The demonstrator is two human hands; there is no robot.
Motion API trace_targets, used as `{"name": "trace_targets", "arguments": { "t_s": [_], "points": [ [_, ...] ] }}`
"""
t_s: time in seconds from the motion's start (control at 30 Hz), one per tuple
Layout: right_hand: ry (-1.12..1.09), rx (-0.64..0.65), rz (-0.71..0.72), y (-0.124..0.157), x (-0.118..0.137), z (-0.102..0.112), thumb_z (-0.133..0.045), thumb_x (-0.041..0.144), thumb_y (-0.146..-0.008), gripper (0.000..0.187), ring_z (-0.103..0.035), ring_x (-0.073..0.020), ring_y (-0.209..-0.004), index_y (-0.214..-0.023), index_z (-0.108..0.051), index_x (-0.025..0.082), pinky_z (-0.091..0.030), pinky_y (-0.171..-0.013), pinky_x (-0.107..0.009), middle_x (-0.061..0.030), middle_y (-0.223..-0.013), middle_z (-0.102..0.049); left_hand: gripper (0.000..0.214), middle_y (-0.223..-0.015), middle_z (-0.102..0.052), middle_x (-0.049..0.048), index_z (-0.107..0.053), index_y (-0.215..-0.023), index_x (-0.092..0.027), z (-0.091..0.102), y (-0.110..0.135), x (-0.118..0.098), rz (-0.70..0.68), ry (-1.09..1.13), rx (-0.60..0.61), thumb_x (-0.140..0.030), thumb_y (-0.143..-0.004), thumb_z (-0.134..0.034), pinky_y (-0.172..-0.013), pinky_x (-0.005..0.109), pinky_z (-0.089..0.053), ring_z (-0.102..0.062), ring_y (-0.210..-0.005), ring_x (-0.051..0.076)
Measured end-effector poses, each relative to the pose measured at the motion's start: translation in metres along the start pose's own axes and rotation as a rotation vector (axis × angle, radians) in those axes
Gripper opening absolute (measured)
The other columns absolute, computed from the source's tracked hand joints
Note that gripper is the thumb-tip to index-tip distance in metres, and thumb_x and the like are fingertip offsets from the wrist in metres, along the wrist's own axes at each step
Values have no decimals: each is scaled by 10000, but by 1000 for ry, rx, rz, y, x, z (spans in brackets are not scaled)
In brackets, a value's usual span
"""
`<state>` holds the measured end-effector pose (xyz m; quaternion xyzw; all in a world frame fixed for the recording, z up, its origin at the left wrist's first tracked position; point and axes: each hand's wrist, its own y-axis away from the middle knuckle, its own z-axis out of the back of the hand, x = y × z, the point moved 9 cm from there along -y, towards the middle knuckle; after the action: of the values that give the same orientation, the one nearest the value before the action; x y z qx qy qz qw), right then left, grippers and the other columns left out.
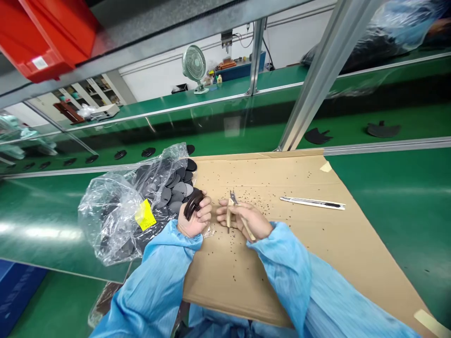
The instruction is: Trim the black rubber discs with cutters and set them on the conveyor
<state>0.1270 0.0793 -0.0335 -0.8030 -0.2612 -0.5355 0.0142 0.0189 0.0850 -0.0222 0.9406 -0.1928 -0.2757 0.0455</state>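
My left hand (196, 220) is closed around a dark, glossy, curved plastic part (193, 204); whether it is one piece or several together I cannot tell. In my right hand (252, 218) is a pair of nippers (231, 199) with cream handles, their jaws pointing up and away from me. The jaws are apart from the dark part. Beside my left hand, a clear plastic bag (112, 206) lies open with many flat black round pieces (172, 180) in and around its mouth. A yellow note (145, 215) sits on the bag.
Tiny dark scraps are scattered over the cardboard sheet (299, 249). A utility knife (312, 203) lies on it at right. Black parts (317, 136) are spaced along the green belt (211, 126) behind. A metal post (313, 75) rises beyond the cardboard; a red bin (45, 37) hangs upper left.
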Motion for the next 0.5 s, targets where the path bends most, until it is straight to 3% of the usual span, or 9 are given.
{"name": "trace_targets", "arguments": {
  "t_s": [0.1,0.23,0.33,0.4,0.5],
  "points": [
    [-136,72,-143,0,-6,-4,-362,340,-833,356,-652,-194,-685,-996,-596,128,-509,-704,-378,-122,-816,-682,172,-692,-323,-10,-557,-962,-131,0,0,-1,-2,42,2,-181,-820,-475,-381,132,-214,-228,-462,38],
    [-202,73,-263,3,-12,-1,-341,364,-841,359,-599,-173,-553,-942,-597,135,-491,-602,-333,-77,-675,-645,156,-682,-360,-19,-543,-954,-138,-2,-3,0,-13,-4,-20,-223,-823,-542,-372,125,-220,-266,-450,27],
    [-209,27,-181,2,-6,6,-460,348,-772,225,-518,-145,-485,-858,-567,170,-449,-521,-297,-17,-587,-557,253,-689,-446,-22,-521,-940,-170,3,-8,3,-55,-166,-86,-321,-778,-643,-365,133,-250,-357,-445,35],
    [-129,21,-113,1,0,10,-539,347,-720,156,-407,-116,-415,-733,-515,194,-383,-442,-267,33,-502,-433,353,-721,-523,-12,-521,-924,-180,5,-11,5,-79,-252,-102,-349,-696,-730,-409,155,-345,-467,-491,62],
    [-8,-36,2,-2,10,20,-660,361,-642,248,-379,-104,-419,-680,-469,208,-350,-429,-260,60,-495,-376,468,-783,-608,30,-576,-922,-148,-5,-10,15,-25,-298,39,-310,-561,-828,-567,202,-459,-589,-639,111]
  ]
}}
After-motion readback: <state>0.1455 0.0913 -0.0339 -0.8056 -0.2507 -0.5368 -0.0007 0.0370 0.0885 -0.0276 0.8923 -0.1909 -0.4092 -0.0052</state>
